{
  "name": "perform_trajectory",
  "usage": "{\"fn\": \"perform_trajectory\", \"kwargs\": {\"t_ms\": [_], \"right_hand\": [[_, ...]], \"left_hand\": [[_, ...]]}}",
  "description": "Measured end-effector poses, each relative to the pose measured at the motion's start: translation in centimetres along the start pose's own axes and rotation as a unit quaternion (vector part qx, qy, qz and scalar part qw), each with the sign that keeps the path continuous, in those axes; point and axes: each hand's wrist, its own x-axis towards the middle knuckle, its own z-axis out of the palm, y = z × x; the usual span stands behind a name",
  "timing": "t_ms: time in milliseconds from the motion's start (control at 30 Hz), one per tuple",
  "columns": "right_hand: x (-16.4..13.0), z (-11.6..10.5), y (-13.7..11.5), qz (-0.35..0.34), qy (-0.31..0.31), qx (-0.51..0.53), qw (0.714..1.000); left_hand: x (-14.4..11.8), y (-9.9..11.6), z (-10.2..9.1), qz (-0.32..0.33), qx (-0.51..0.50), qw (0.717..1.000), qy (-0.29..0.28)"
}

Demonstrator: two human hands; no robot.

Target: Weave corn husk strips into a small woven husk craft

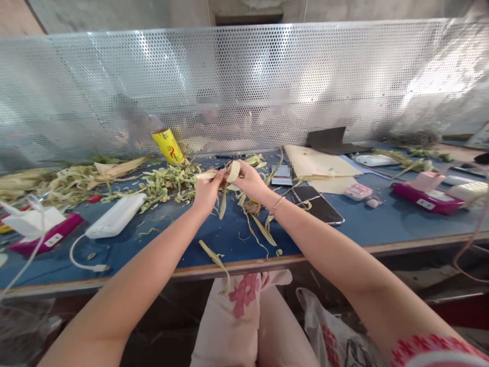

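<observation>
1. Pink cloth over the lap lies nearest, below the near edge of the blue table.
2. Both forearms reach to mid-table, where the hands meet over scattered scraps.
3. Left hand is closed, pinching one end of a pale husk strip between thumb and fingers.
4. Right hand is closed on the same strip, which curls into a loop between the 2 hands; the exact fingertip contact is hard to see.
5. That strip looks light, thin and limp, likely dry and apt to tear along its grain, so a hold close to each end, flat between the pads, seems safest.
6. Loose ends hang below the right hand toward the near edge.
7. Far left of the hands sits a husk pile and a yellow tube.
8. Right of the hands lies a phone; left, a white pack.
</observation>
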Motion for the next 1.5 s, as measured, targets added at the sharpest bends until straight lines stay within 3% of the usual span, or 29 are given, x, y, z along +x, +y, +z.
{"fn": "perform_trajectory", "kwargs": {"t_ms": [133,567,867,1333,1500], "right_hand": [[-0.1,-0.3,0.0,-0.025,0.003,-0.032,0.999],[-0.5,-0.7,-0.8,-0.056,0.001,-0.102,0.993],[-0.7,-0.8,-1.0,-0.098,0.008,-0.072,0.993],[-0.6,-0.6,-1.3,-0.070,0.003,-0.063,0.996],[-0.5,-0.5,-1.4,-0.070,0.007,-0.053,0.996]], "left_hand": [[0.0,0.0,0.2,-0.022,-0.050,0.998,-0.016],[-0.7,1.3,0.3,0.009,0.069,0.998,0.007],[-1.0,1.5,0.4,0.058,0.044,0.997,0.009],[-0.7,0.5,0.5,0.061,-0.014,0.997,0.039],[-0.4,0.4,0.6,0.023,-0.061,0.997,0.041]]}}
